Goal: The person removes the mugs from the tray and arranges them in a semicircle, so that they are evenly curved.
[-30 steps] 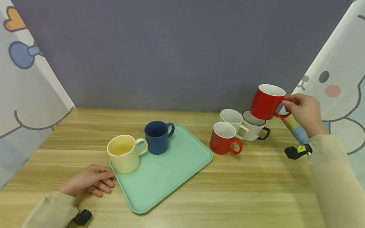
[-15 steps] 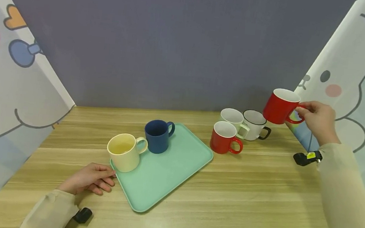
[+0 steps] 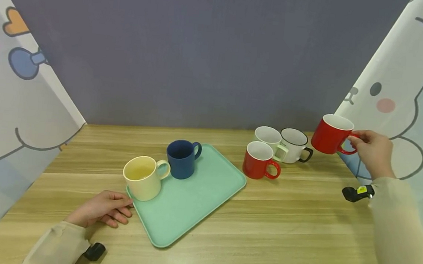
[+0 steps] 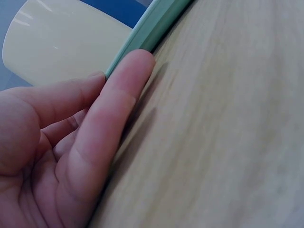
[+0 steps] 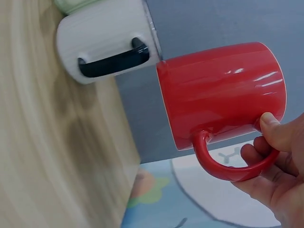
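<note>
By its handle, my right hand (image 3: 376, 151) grips a red mug (image 3: 333, 134) with a white inside. It hangs upright above the table, right of a white mug (image 3: 293, 145) with a black rim and handle. In the right wrist view, thumb and fingers close round the handle of this red mug (image 5: 223, 95). My left hand (image 3: 104, 209) pinches the near-left edge of a mint green tray (image 3: 192, 207); its other fingers hang loosely. On the tray stand a cream mug (image 3: 143, 178) and a dark blue mug (image 3: 182, 159), handles toward the right.
Beside the black-rimmed mug stand a pale green mug (image 3: 268, 137) and a second red mug (image 3: 258, 160), close together right of the tray. A grey panel (image 3: 212, 54) rises behind the wooden table (image 3: 281, 242). Printed cartoon sheets (image 3: 406, 83) flank it.
My right hand has carried the red mug to the right and lower, away from above the black-rimmed mug. My left hand and the tray have stayed put.
</note>
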Motion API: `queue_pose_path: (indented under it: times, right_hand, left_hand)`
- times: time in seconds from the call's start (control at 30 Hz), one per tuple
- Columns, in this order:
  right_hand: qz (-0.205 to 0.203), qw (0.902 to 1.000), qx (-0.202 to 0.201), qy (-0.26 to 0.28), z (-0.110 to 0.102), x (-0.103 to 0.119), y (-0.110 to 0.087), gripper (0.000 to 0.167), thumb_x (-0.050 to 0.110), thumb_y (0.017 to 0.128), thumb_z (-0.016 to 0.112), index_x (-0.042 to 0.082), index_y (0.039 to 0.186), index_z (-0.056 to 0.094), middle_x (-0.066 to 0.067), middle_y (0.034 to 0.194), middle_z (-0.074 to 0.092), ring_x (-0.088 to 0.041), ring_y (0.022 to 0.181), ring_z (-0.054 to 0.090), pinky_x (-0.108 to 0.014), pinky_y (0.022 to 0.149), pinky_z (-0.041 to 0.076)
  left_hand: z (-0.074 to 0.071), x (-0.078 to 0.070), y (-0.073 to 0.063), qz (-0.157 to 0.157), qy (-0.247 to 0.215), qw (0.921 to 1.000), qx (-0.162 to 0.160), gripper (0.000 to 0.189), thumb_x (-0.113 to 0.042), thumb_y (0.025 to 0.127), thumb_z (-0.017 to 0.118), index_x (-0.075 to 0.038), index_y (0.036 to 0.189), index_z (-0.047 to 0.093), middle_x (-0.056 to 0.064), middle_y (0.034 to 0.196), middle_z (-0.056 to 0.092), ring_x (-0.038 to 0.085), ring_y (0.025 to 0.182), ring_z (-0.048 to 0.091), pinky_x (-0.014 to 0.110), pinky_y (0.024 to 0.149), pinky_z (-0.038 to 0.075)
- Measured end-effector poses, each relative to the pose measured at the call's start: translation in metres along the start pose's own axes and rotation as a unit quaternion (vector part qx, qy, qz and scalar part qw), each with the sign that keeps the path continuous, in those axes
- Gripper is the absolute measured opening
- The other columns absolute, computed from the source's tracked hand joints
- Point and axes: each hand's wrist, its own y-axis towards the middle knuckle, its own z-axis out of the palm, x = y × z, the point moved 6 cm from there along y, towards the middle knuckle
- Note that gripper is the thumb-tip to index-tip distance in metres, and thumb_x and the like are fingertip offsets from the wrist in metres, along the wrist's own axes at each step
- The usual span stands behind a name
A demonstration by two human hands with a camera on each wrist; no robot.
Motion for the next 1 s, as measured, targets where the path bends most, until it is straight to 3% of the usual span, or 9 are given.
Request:
queue_pose_path:
  times: [0.13, 0.33, 0.4, 0.5, 0.57, 0.7, 1.0]
  right_hand:
    - [0.005, 1.0000, 0.004, -0.006, 0.008, -0.010, -0.005, 0.042, 0.024, 0.101, 0.060, -0.013, 0.119, 0.062, -0.002, 0.084, 0.069, 0.015, 0.064, 0.045, -0.011, 0.056, 0.041]
    - [0.008, 0.9999, 0.011, 0.008, 0.018, -0.024, -0.014, 0.039, 0.020, 0.100, 0.061, -0.015, 0.118, 0.062, 0.029, 0.072, 0.052, 0.018, 0.064, 0.045, -0.010, 0.059, 0.041]
    - [0.001, 1.0000, 0.003, 0.008, 0.021, -0.027, -0.015, 0.037, 0.019, 0.099, 0.062, -0.015, 0.116, 0.063, 0.029, 0.073, 0.052, 0.018, 0.064, 0.044, -0.009, 0.057, 0.040]
    - [-0.015, 0.9998, -0.011, -0.001, 0.026, -0.029, -0.017, 0.033, 0.015, 0.097, 0.065, -0.015, 0.111, 0.065, 0.013, 0.074, 0.062, 0.016, 0.064, 0.042, -0.009, 0.056, 0.039]
    - [-0.024, 0.9995, -0.020, -0.007, 0.029, -0.031, -0.020, 0.029, 0.011, 0.096, 0.066, -0.016, 0.108, 0.066, -0.005, 0.078, 0.069, 0.015, 0.064, 0.041, -0.010, 0.055, 0.037]
    - [-0.028, 0.9992, -0.026, -0.011, 0.036, -0.035, -0.026, 0.026, 0.006, 0.095, 0.066, -0.018, 0.106, 0.065, -0.030, 0.090, 0.068, 0.018, 0.062, 0.038, -0.009, 0.053, 0.037]
    - [-0.013, 0.9997, -0.019, -0.006, 0.051, -0.037, -0.036, 0.027, 0.006, 0.096, 0.064, -0.017, 0.109, 0.065, -0.033, 0.097, 0.067, 0.017, 0.064, 0.038, -0.010, 0.056, 0.037]
  left_hand:
    - [0.000, 0.002, 0.000, 0.000, -0.002, 1.0000, -0.002, 0.029, -0.022, 0.105, 0.052, 0.003, 0.111, 0.064, 0.004, 0.088, 0.072, 0.014, 0.074, 0.072, 0.028, 0.060, 0.060]
    - [-0.001, 0.004, 0.001, -0.001, -0.003, 1.0000, -0.002, 0.030, -0.023, 0.105, 0.053, 0.004, 0.112, 0.064, 0.004, 0.089, 0.072, 0.014, 0.075, 0.072, 0.028, 0.061, 0.060]
    - [0.000, 0.003, 0.001, -0.001, -0.004, 1.0000, -0.003, 0.029, -0.023, 0.105, 0.053, 0.003, 0.112, 0.064, 0.004, 0.089, 0.072, 0.014, 0.075, 0.072, 0.028, 0.061, 0.060]
    - [0.000, 0.003, 0.001, -0.001, -0.003, 1.0000, -0.006, 0.030, -0.023, 0.105, 0.053, 0.004, 0.112, 0.064, 0.005, 0.089, 0.072, 0.014, 0.075, 0.072, 0.028, 0.061, 0.060]
    - [0.000, 0.004, 0.001, 0.000, -0.001, 1.0000, -0.006, 0.030, -0.023, 0.105, 0.053, 0.004, 0.112, 0.064, 0.005, 0.089, 0.071, 0.014, 0.075, 0.072, 0.029, 0.061, 0.060]
    - [0.000, 0.004, 0.001, 0.001, -0.001, 1.0000, -0.004, 0.030, -0.023, 0.105, 0.053, 0.004, 0.112, 0.065, 0.005, 0.089, 0.071, 0.014, 0.075, 0.072, 0.029, 0.061, 0.060]
    - [0.000, 0.002, 0.000, 0.001, 0.000, 1.0000, -0.010, 0.030, -0.022, 0.105, 0.053, 0.004, 0.111, 0.066, 0.004, 0.088, 0.072, 0.014, 0.074, 0.072, 0.029, 0.061, 0.060]
